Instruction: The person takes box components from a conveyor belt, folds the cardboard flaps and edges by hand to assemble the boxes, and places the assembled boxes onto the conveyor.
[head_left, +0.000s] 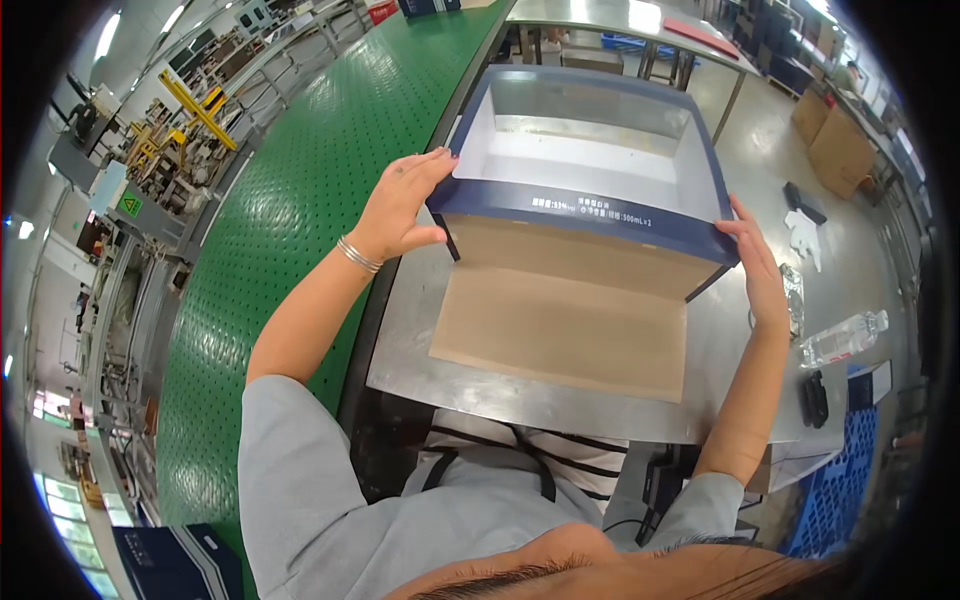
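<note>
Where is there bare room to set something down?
The green perforated surface, left of the steel table. Narrower: the table between brown cardboard panel and right forearm. Crowded: at the navy cardboard box, and the table's right edge, with clear plastic bottle and small black object.

I log: perforated green work surface (315, 130); brushed grey metal tabletop (400, 345); glossy grey floor (775, 130); long white ceiling lights (108, 36); gridded window panes (65, 515).

From the person's head, the wide, curved view faces forward and steeply down, close over the shiny grey metal desk (408, 318), taking in the green perforated surface (320, 130).
</note>
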